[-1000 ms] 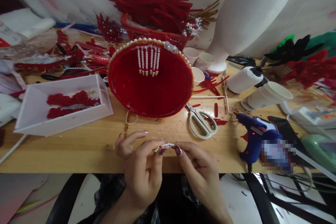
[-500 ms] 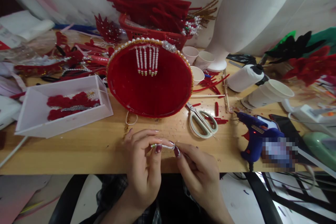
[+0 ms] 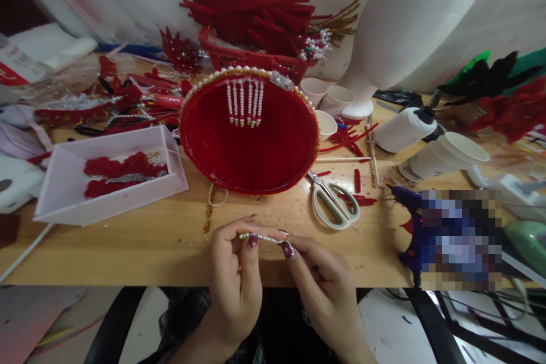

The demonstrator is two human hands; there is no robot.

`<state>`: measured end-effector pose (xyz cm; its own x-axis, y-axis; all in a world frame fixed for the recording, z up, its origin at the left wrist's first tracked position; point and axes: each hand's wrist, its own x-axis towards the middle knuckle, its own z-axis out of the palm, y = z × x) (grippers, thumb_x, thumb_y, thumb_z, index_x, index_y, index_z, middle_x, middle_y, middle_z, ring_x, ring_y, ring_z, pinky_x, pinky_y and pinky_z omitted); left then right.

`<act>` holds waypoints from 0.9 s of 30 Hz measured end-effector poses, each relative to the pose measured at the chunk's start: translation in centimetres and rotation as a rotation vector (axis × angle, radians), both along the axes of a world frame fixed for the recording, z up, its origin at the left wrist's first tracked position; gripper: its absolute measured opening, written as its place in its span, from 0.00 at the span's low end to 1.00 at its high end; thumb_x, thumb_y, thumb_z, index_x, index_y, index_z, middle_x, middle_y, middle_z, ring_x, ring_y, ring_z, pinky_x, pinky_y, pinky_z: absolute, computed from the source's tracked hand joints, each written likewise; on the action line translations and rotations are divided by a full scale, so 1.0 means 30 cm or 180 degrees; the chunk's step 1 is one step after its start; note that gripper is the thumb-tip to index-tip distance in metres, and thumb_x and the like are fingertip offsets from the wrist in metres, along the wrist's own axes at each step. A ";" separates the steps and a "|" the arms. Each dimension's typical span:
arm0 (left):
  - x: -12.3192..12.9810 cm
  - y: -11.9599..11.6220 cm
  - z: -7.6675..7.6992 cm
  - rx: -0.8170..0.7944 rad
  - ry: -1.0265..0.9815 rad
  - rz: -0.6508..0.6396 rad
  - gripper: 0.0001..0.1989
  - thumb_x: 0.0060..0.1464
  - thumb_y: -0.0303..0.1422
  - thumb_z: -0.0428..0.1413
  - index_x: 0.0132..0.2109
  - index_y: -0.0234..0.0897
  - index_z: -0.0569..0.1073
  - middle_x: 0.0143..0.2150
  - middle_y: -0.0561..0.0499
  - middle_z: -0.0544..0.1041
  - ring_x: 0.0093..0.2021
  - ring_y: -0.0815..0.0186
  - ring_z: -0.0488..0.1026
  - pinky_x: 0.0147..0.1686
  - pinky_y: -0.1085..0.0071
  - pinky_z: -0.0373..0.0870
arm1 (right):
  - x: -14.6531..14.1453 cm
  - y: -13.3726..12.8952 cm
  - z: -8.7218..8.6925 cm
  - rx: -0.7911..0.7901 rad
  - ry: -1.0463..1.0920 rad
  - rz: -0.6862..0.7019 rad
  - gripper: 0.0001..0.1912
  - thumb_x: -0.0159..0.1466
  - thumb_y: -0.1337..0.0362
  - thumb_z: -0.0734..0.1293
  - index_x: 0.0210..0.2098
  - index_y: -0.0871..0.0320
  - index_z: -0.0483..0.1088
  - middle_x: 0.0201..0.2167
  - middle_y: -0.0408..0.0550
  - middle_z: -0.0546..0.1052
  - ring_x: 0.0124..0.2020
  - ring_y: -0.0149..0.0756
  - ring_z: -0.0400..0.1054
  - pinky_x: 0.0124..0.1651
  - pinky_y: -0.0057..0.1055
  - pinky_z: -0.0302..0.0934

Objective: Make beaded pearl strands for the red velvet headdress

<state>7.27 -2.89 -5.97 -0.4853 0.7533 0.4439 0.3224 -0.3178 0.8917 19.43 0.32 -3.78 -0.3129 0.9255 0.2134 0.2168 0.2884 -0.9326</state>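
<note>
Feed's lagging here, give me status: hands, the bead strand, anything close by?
Left hand and right hand pinch the bead strand at its ends, over the table edge. Scissors lie apart, right.

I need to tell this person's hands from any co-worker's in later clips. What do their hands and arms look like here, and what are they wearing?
Both the left hand and right hand are bare, with no gloves, and no rings or watch show. The fingernails are painted a dark, glossy wine red. No sleeves cover the wrists that show. Below them, a dark checked garment with pale lines is visible.
</note>
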 end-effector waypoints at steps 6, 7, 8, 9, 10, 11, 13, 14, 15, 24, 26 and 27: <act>0.008 0.006 0.007 -0.0028 -0.0316 0.0124 0.01 0.71 0.31 0.48 0.46 0.41 0.64 0.32 0.54 0.84 0.34 0.68 0.83 0.38 0.73 0.80 | -0.008 -0.008 -0.013 -0.0174 0.0014 -0.0043 0.10 0.67 0.67 0.66 0.37 0.56 0.82 0.20 0.41 0.77 0.18 0.29 0.65 0.18 0.21 0.57; 0.009 0.007 0.007 -0.0048 -0.0336 0.0138 0.01 0.71 0.31 0.48 0.46 0.41 0.64 0.32 0.54 0.83 0.34 0.68 0.83 0.38 0.73 0.80 | -0.007 -0.010 -0.014 -0.0194 0.0013 -0.0041 0.10 0.67 0.67 0.66 0.37 0.56 0.82 0.19 0.41 0.77 0.18 0.29 0.65 0.18 0.22 0.57; 0.009 0.008 0.007 -0.0074 -0.0357 0.0154 0.02 0.71 0.31 0.48 0.46 0.40 0.64 0.32 0.54 0.83 0.34 0.68 0.83 0.38 0.73 0.80 | -0.006 -0.012 -0.015 -0.0220 0.0011 -0.0040 0.10 0.67 0.67 0.66 0.37 0.56 0.82 0.19 0.41 0.76 0.18 0.29 0.66 0.19 0.22 0.58; 0.009 0.009 0.007 -0.0090 -0.0372 0.0173 0.02 0.71 0.31 0.48 0.46 0.40 0.64 0.32 0.54 0.83 0.34 0.68 0.83 0.38 0.73 0.80 | -0.005 -0.013 -0.015 -0.0248 0.0014 -0.0034 0.10 0.67 0.67 0.66 0.37 0.56 0.82 0.19 0.41 0.76 0.19 0.30 0.67 0.19 0.22 0.58; 0.009 0.009 0.006 -0.0090 -0.0379 0.0196 0.02 0.71 0.32 0.48 0.46 0.40 0.64 0.32 0.54 0.83 0.34 0.68 0.83 0.37 0.73 0.80 | -0.005 -0.014 -0.015 -0.0276 0.0016 -0.0027 0.10 0.67 0.66 0.66 0.38 0.56 0.81 0.19 0.41 0.75 0.19 0.30 0.67 0.19 0.22 0.58; 0.008 0.009 0.005 -0.0086 -0.0382 0.0214 0.02 0.71 0.32 0.48 0.46 0.40 0.64 0.32 0.54 0.83 0.34 0.68 0.83 0.37 0.74 0.80 | -0.005 -0.014 -0.015 -0.0295 0.0022 -0.0019 0.10 0.67 0.66 0.66 0.38 0.55 0.81 0.19 0.40 0.75 0.19 0.30 0.67 0.19 0.22 0.58; 0.007 0.009 0.003 -0.0063 -0.0372 0.0235 0.02 0.71 0.32 0.49 0.46 0.41 0.64 0.32 0.55 0.83 0.33 0.68 0.83 0.36 0.74 0.80 | -0.005 -0.012 -0.014 -0.0318 0.0053 0.0002 0.10 0.68 0.66 0.66 0.38 0.55 0.81 0.20 0.41 0.76 0.19 0.30 0.67 0.19 0.22 0.58; 0.007 0.009 0.003 -0.0051 -0.0367 0.0232 0.02 0.71 0.32 0.49 0.46 0.41 0.64 0.32 0.55 0.83 0.33 0.68 0.83 0.36 0.73 0.81 | -0.005 -0.011 -0.014 -0.0324 0.0074 0.0017 0.10 0.68 0.66 0.66 0.38 0.54 0.81 0.21 0.41 0.77 0.20 0.30 0.67 0.20 0.22 0.58; 0.006 0.010 0.003 -0.0043 -0.0369 0.0232 0.02 0.71 0.32 0.49 0.46 0.41 0.64 0.31 0.55 0.82 0.33 0.68 0.83 0.36 0.73 0.81 | -0.005 -0.010 -0.013 -0.0326 0.0095 0.0024 0.10 0.68 0.66 0.66 0.38 0.54 0.81 0.21 0.41 0.78 0.20 0.30 0.67 0.20 0.22 0.59; 0.007 0.025 0.015 0.0006 -0.0673 0.0358 0.03 0.70 0.34 0.50 0.45 0.40 0.65 0.31 0.55 0.80 0.30 0.69 0.82 0.29 0.76 0.80 | -0.002 -0.014 -0.014 -0.0449 0.0075 0.0092 0.10 0.69 0.65 0.65 0.37 0.54 0.80 0.23 0.41 0.77 0.20 0.29 0.64 0.22 0.23 0.58; 0.006 0.026 0.014 0.0016 -0.0750 0.0337 0.04 0.70 0.34 0.51 0.45 0.40 0.65 0.31 0.56 0.79 0.30 0.69 0.81 0.28 0.77 0.81 | 0.001 -0.016 -0.016 -0.0505 0.0068 0.0103 0.10 0.70 0.64 0.65 0.37 0.54 0.79 0.22 0.40 0.76 0.19 0.29 0.62 0.21 0.23 0.55; 0.006 0.026 0.014 0.0009 -0.0767 0.0326 0.04 0.70 0.34 0.51 0.45 0.40 0.65 0.31 0.56 0.79 0.29 0.70 0.81 0.28 0.77 0.81 | 0.002 -0.017 -0.017 -0.0536 0.0068 0.0108 0.11 0.70 0.63 0.64 0.36 0.54 0.79 0.21 0.40 0.74 0.19 0.29 0.60 0.20 0.23 0.54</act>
